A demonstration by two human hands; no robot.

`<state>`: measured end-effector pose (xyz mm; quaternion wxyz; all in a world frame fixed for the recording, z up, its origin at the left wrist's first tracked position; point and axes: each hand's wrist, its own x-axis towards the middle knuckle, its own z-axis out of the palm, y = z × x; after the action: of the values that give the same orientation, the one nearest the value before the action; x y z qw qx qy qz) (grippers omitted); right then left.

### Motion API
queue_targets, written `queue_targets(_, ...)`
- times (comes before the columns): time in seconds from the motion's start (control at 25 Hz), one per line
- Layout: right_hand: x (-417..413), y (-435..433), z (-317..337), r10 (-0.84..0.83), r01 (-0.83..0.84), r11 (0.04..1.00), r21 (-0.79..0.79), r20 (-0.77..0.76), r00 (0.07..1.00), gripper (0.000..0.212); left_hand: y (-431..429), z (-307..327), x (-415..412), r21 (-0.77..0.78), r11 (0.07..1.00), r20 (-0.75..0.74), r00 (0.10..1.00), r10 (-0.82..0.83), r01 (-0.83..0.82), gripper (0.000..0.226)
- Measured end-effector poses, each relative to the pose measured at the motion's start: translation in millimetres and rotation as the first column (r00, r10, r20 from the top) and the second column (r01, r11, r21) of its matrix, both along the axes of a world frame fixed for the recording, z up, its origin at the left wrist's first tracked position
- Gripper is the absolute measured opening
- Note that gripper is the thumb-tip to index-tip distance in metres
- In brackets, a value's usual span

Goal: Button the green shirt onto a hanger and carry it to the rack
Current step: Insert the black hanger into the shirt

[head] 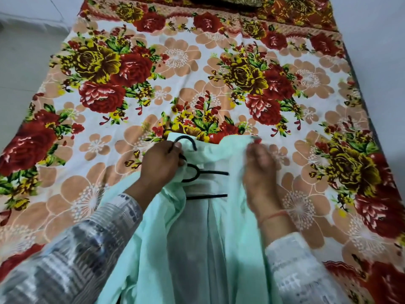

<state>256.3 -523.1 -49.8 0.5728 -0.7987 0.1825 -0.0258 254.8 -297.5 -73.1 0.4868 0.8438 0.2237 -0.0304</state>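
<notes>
Green shirt (197, 249): pale mint, front open, lying on the near part of a floral bedsheet (175, 69) with a black hanger (198, 173) inside at the collar, hook pointing away. Left hand (161, 164): closed around the hanger's neck and the left collar edge. Right hand (260, 170): blurred, fingers curled over the shirt's right front; grip cannot be made out.

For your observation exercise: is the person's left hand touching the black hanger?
Touching. The head view shows the left hand closed around the black hanger near its hook, fingers wrapped over the wire with no gap.
</notes>
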Motion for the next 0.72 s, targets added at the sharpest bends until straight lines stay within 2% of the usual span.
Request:
queue_targets(0.08, -25.9, 29.9, -17.3, 0.322, -0.341, 0.922, -0.185, -0.128, 0.938, 0.017, -20.1, -1.5, 6.0, 0.046, 0.998, 0.026, 0.999, -0.032, 0.031, 0.041)
queue_targets(0.16, -41.7, 39.5, -35.9, 0.371, -0.445, 0.834, -0.325, -0.267, 0.889, 0.031, -28.9, -4.1, 9.5, 0.161, 0.985, 0.031, 0.997, -0.066, 0.06, 0.041)
queue_targets(0.28, -44.0, 37.2, -44.0, 0.33, -0.374, 0.88, -0.294, -0.189, 0.925, 0.027, -21.8, -4.0, -2.9, 0.301, 0.951, 0.034, 0.996, -0.083, 0.069, 0.066)
queue_targets(0.4, -36.6, 34.4, -49.0, 0.259, -0.286, 0.875, -0.391, -0.12, 0.958, 0.022, -17.0, -15.3, -20.6, 0.421, 0.868, -0.12, 0.964, -0.237, 0.265, 0.059)
queue_targets(0.44, -30.9, 32.4, -51.9, 0.29, -0.316, 0.87, -0.379, -0.125, 0.949, 0.028, -19.2, -20.0, -25.3, 0.414, 0.851, -0.149, 0.946, -0.288, 0.324, 0.055)
queue_targets(0.48, -24.8, 34.6, -48.8, 0.375, -0.408, 0.846, -0.344, -0.159, 0.913, 0.043, -22.0, -22.8, -28.8, 0.397, 0.846, -0.141, 0.934, -0.327, 0.356, 0.052)
queue_targets(0.52, -18.1, 37.2, -47.9, 0.476, -0.512, 0.81, -0.286, -0.19, 0.859, 0.057, -24.3, -23.9, -31.5, 0.368, 0.868, -0.079, 0.942, -0.327, 0.333, 0.047)
queue_targets(0.56, -12.2, 39.8, -43.8, 0.532, -0.571, 0.777, -0.265, -0.207, 0.821, 0.062, -26.5, -21.8, -34.4, 0.319, 0.911, 0.018, 0.959, -0.283, 0.263, 0.042)
queue_targets(0.64, -11.1, 36.5, -37.3, 0.483, -0.487, 0.821, -0.296, -0.092, 0.871, 0.046, -26.9, -16.0, -47.3, 0.21, 0.971, 0.177, 0.972, -0.157, 0.118, 0.032)
queue_targets(0.72, -38.8, 22.8, -34.9, 0.348, -0.312, 0.878, -0.362, 0.039, 0.937, 0.023, -22.9, -12.6, -76.6, 0.19, 0.979, 0.197, 0.975, -0.104, 0.067, 0.028)
